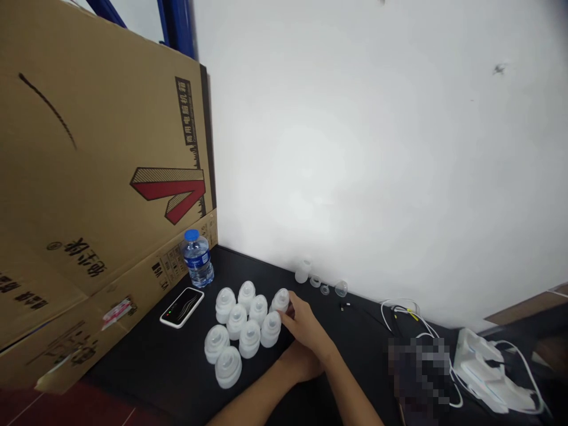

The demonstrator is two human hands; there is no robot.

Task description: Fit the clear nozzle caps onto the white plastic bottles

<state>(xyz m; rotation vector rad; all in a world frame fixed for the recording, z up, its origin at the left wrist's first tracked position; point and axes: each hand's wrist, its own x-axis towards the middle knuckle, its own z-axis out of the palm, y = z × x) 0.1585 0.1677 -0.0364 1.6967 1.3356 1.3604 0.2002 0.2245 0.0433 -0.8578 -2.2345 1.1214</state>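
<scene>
Several small frosted white bottles with clear domed tops (237,321) stand upright in a loose cluster on the black table (146,361). At the cluster's right edge, the fingers of my right hand (304,320) are closed round the side of one bottle (280,300). My left hand (302,361) is low beside my right wrist, partly behind the right forearm; its fingers are hidden, and whether it holds anything does not show.
Left of the cluster are a water bottle (199,260), a white-edged device (181,307) and a large cardboard box (106,148). Near the wall lie a white bottle (303,271) and small clear parts (341,288). Cables (428,322) and a white multi-slot unit (483,373) are right.
</scene>
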